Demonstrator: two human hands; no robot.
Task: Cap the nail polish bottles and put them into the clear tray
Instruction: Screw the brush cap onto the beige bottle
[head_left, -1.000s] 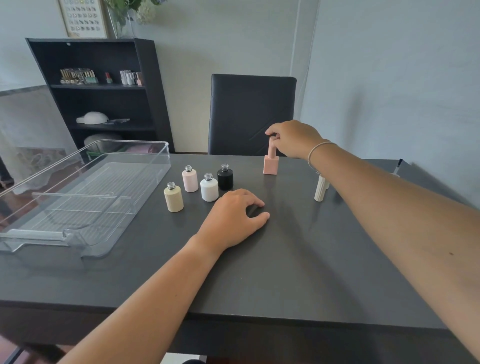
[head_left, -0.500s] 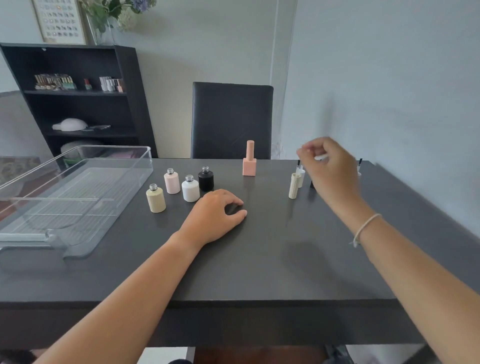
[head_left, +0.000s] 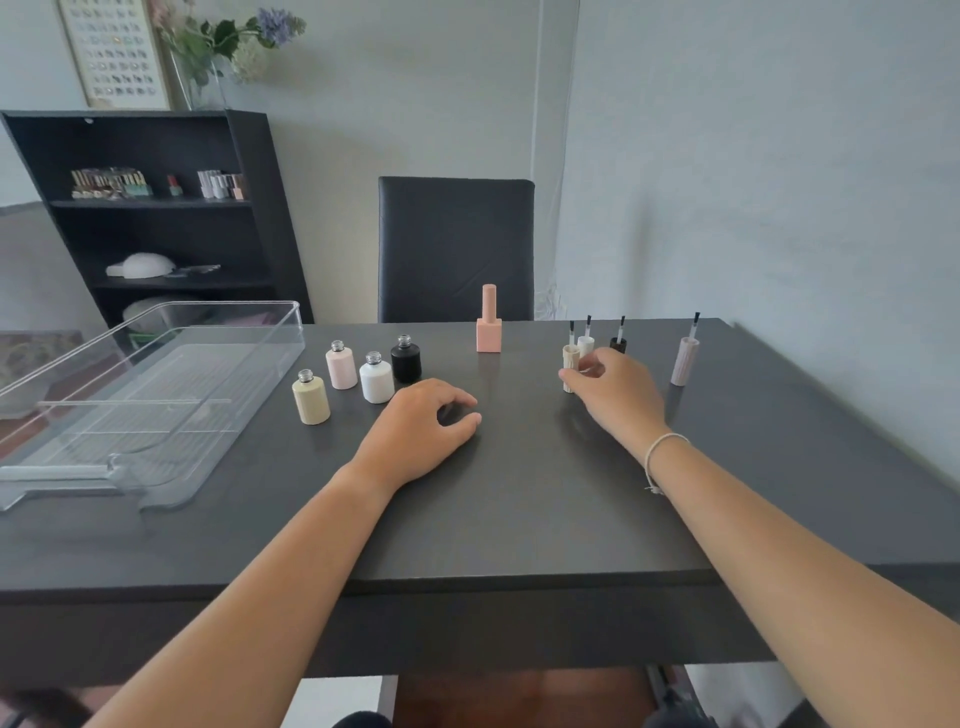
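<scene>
My right hand (head_left: 615, 395) pinches the beige cap (head_left: 570, 364) — I lift it straight, brush up, toward the beige bottle (head_left: 311, 399); left hand (head_left: 421, 431) rests loose, holding nothing.

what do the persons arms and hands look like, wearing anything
Both forearms are bare, with no sleeves in view. The right hand has a thin pale cord bracelet round its wrist. The left hand shows no ring, watch or band. No gloves on either.
</scene>
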